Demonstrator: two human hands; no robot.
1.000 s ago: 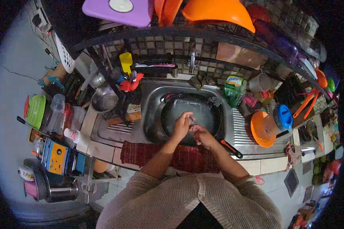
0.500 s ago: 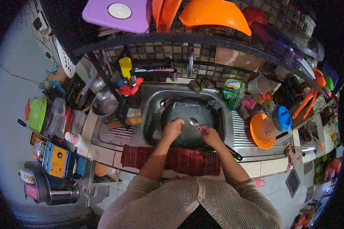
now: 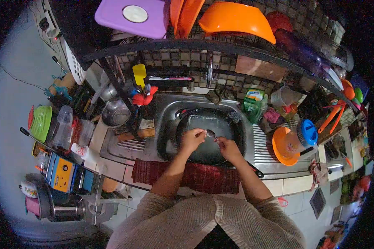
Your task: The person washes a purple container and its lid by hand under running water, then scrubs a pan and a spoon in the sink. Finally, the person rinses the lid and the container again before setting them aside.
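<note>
A metal spoon (image 3: 211,133) is held over a large dark pan (image 3: 207,154) that lies in the steel sink (image 3: 164,108). My right hand (image 3: 229,149) is closed round the spoon's handle. At the bowl end, my left hand (image 3: 192,141) has its fingers pinched against the edge of the spoon. The pan holds cloudy water, and its handle sticks out over the sink's front right edge. A dark scouring pad (image 3: 234,117) rests by the pan's back right rim.
A dark red cloth (image 3: 187,176) covers the counter's front edge. On the right drainboard stand a green dish soap pack (image 3: 254,103), an orange plate (image 3: 281,151) and a blue-lidded jug (image 3: 306,133). A faucet (image 3: 210,72) rises behind the sink. Overhead runs a black rack (image 3: 187,45).
My left hand has moved right and its fingers now meet the spoon's bowl, which was apart from them before. The right hand stays on the handle. The view has shifted slightly.
</note>
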